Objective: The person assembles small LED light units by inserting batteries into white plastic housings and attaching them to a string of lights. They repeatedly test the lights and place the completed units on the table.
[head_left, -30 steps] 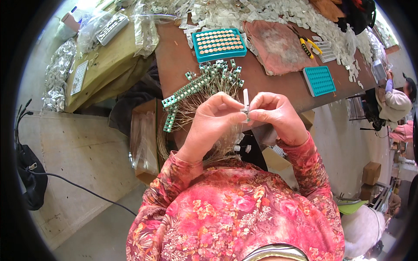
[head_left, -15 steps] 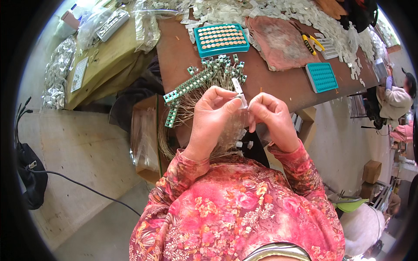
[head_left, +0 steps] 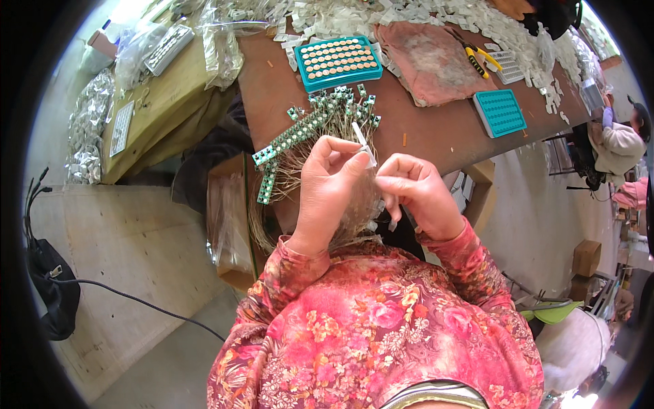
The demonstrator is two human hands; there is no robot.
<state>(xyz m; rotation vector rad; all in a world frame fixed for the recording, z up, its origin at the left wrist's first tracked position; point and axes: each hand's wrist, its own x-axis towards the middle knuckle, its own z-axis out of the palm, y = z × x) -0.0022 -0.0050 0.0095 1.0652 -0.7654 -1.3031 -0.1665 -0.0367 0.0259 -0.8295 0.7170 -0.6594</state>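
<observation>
My left hand pinches a small white plastic piece between thumb and fingertips, its narrow end sticking up away from me. Close beside it on the right, my right hand is closed, thumb against forefinger; whatever is between those fingertips is too small to make out. Just beyond and left of my hands lies a bundle of small green circuit boards with thin wires trailing toward me over the table's near edge. Some wires pass behind my left hand.
On the brown table a teal tray holds rows of round copper-coloured discs. A second teal tray, a pink cloth and yellow-black pliers lie to the right. White plastic pieces heap behind. Cardboard boxes stand below the edge.
My right hand has shifted slightly left and down, staying near the white piece. The piece in my left hand has turned a little. The whole view has shifted slightly.
</observation>
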